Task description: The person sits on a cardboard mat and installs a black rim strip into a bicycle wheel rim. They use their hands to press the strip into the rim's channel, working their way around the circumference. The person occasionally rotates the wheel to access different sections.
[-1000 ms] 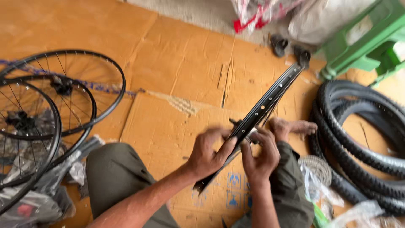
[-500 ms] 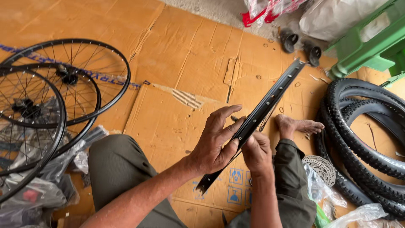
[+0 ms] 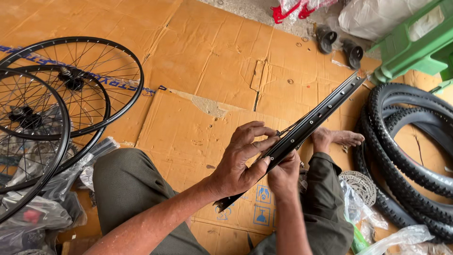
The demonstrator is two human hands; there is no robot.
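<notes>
Both hands hold a bare black rim point(image 3: 306, 125) at centre: left hand point(image 3: 243, 158) pinches its edge, right hand point(image 3: 283, 174) grips underneath; no spokes fitted yet, finished wheels point(image 3: 71, 94) wait at nine o'clock

The left hand point(image 3: 240, 160) reaches in from the near left, forearm bare, fingers curled with the thumb pressed forward and fingertips point(image 3: 258, 130) arched above. The right hand point(image 3: 284, 174) rises from the near edge just right of it, closed in a grip, knuckles up.
</notes>
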